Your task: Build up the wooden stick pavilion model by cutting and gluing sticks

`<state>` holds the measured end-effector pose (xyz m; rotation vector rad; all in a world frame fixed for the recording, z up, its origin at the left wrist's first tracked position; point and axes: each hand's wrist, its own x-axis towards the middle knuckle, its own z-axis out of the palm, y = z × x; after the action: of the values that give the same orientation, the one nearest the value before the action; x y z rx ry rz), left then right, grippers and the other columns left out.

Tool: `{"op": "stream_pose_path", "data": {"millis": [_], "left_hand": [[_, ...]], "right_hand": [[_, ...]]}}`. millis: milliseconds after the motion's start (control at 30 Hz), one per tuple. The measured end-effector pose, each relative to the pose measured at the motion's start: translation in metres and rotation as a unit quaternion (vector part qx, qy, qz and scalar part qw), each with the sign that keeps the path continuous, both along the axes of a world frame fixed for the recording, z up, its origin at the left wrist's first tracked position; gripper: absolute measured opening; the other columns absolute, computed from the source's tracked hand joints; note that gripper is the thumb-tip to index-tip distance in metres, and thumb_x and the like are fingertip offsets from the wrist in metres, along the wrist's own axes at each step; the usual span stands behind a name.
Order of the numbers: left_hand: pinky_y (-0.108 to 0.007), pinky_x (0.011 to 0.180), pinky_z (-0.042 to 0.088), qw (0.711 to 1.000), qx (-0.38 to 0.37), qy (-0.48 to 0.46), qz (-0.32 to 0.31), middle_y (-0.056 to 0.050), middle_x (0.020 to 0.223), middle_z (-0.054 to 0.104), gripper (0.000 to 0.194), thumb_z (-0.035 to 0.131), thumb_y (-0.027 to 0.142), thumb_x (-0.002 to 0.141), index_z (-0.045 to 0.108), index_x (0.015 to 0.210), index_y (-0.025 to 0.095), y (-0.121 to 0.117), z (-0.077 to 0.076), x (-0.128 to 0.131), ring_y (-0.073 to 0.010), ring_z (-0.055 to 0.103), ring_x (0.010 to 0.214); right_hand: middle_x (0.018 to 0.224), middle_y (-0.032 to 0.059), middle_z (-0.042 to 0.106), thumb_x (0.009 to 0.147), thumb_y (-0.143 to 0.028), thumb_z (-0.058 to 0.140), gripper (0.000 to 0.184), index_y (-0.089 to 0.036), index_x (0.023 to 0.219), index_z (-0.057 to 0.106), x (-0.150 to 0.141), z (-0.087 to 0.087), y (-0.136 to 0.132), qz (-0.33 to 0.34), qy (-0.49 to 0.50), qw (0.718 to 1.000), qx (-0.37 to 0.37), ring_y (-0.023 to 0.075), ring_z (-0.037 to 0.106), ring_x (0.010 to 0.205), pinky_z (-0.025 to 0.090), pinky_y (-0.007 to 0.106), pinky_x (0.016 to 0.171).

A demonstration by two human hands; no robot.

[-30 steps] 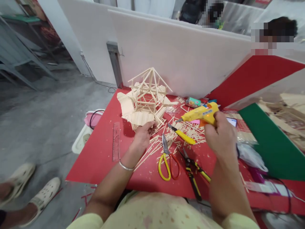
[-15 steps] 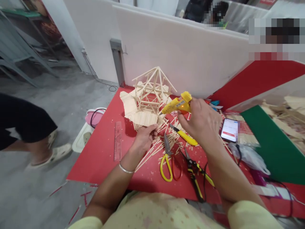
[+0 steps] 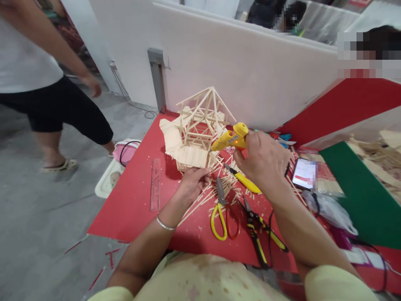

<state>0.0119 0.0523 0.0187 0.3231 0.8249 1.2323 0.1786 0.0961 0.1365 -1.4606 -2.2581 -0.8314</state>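
Observation:
My right hand (image 3: 266, 161) is wrapped round a yellow glue gun (image 3: 230, 138) with a small orange light lit. Its nozzle points left and down, close to the right side of a pavilion-like model (image 3: 196, 154) built of thin wooden sticks. The model has an open peaked frame on top and slatted roof panels lower down. At its front lower edge, my left hand (image 3: 192, 186) has its fingers closed in a pinch; what lies between them is hidden. Loose wooden sticks (image 3: 219, 190) lie scattered beside the left hand, under a yellow utility knife (image 3: 242, 177).
Scissors (image 3: 221, 209), black-and-yellow snips (image 3: 257, 230) and a clear ruler (image 3: 155, 184) lie on the red tabletop (image 3: 134, 213). A phone (image 3: 303, 173) and plastic bag (image 3: 332, 211) are at right. A white panel (image 3: 250, 75) stands behind. A person (image 3: 59, 96) walks at left.
The glue gun's nozzle has shifted slightly relative to the model's right side. My left hand stays at the front edge. The person at left has come further into view.

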Motion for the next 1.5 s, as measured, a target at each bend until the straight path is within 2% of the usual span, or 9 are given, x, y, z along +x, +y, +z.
{"op": "stream_pose_path", "data": {"millis": [267, 433, 600, 700, 867, 1133, 1333, 1500], "left_hand": [[-0.019, 0.053, 0.042, 1.0, 0.015, -0.007, 0.006, 0.0, 0.059, 0.063, 0.021, 0.086, 0.023, 0.063, 0.071, 0.07, 0.011, -0.003, -0.001, 0.0, -0.0063, 0.054, 0.053], [-0.02, 0.052, 0.042, 1.0, 0.003, 0.007, 0.009, -0.003, 0.06, 0.065, 0.023, 0.086, 0.025, 0.061, 0.07, 0.067, 0.011, -0.002, 0.002, 0.001, -0.0071, 0.054, 0.051], [-0.021, 0.048, 0.04, 1.0, -0.002, 0.018, 0.023, -0.003, 0.056, 0.064, 0.024, 0.087, 0.024, 0.058, 0.067, 0.063, 0.011, -0.001, 0.004, 0.001, -0.0076, 0.053, 0.048], [-0.021, 0.048, 0.041, 1.0, 0.002, 0.014, 0.022, -0.003, 0.055, 0.064, 0.024, 0.087, 0.024, 0.058, 0.067, 0.063, 0.011, 0.0, 0.004, 0.002, -0.0073, 0.052, 0.047], [-0.02, 0.047, 0.04, 0.999, 0.018, 0.005, 0.026, -0.002, 0.055, 0.063, 0.024, 0.086, 0.025, 0.058, 0.067, 0.063, 0.012, 0.002, 0.002, 0.001, -0.0069, 0.051, 0.047], [-0.02, 0.048, 0.039, 0.999, 0.035, -0.018, 0.03, 0.0, 0.055, 0.06, 0.02, 0.084, 0.019, 0.059, 0.067, 0.065, 0.011, 0.003, -0.006, 0.001, -0.0068, 0.052, 0.048], [-0.02, 0.048, 0.039, 0.998, 0.041, -0.034, 0.026, 0.0, 0.055, 0.06, 0.019, 0.083, 0.019, 0.061, 0.068, 0.067, 0.01, 0.005, -0.014, 0.002, -0.0072, 0.052, 0.048], [-0.021, 0.049, 0.04, 0.998, 0.051, -0.028, 0.02, 0.0, 0.055, 0.06, 0.019, 0.083, 0.021, 0.063, 0.069, 0.069, 0.009, 0.006, -0.015, 0.002, -0.0075, 0.053, 0.048]], "right_hand": [[0.091, 0.0109, 0.063, 0.093, -0.032, 0.048, 0.031, -0.012, 0.114, 0.059, 0.002, -0.002, 0.002, 0.021, -0.023, 0.999, 0.017, 0.0228, 0.054, 0.081, 0.032, 0.034, 0.066], [0.092, 0.0107, 0.064, 0.093, -0.038, 0.049, 0.035, -0.012, 0.115, 0.06, 0.003, -0.002, -0.001, 0.032, -0.015, 0.999, 0.035, 0.0221, 0.054, 0.082, 0.032, 0.034, 0.065], [0.086, 0.0083, 0.063, 0.093, -0.043, 0.051, 0.033, -0.015, 0.106, 0.061, 0.004, -0.006, -0.001, 0.037, -0.016, 0.997, 0.068, 0.0204, 0.052, 0.078, 0.03, 0.033, 0.064], [0.087, 0.0086, 0.063, 0.093, -0.046, 0.052, 0.037, -0.014, 0.11, 0.06, 0.006, -0.008, 0.0, 0.04, -0.024, 0.996, 0.074, 0.0206, 0.051, 0.079, 0.031, 0.033, 0.065], [0.092, 0.0099, 0.064, 0.093, -0.037, 0.051, 0.035, -0.012, 0.115, 0.06, 0.007, -0.006, 0.001, 0.041, -0.031, 0.996, 0.069, 0.0216, 0.051, 0.081, 0.031, 0.034, 0.067], [0.081, 0.0064, 0.061, 0.09, -0.039, 0.053, 0.024, -0.016, 0.092, 0.059, 0.008, -0.008, 0.002, 0.009, -0.048, 0.995, 0.082, 0.0199, 0.051, 0.075, 0.027, 0.032, 0.062], [0.081, 0.0045, 0.059, 0.089, -0.039, 0.055, 0.021, -0.018, 0.088, 0.054, 0.009, -0.012, 0.007, -0.009, -0.044, 0.997, 0.058, 0.0191, 0.051, 0.076, 0.02, 0.031, 0.06], [0.079, 0.0039, 0.057, 0.089, -0.037, 0.055, 0.019, -0.018, 0.086, 0.053, 0.01, -0.014, 0.009, -0.005, -0.029, 0.998, 0.055, 0.0185, 0.049, 0.074, 0.02, 0.031, 0.061]]}}
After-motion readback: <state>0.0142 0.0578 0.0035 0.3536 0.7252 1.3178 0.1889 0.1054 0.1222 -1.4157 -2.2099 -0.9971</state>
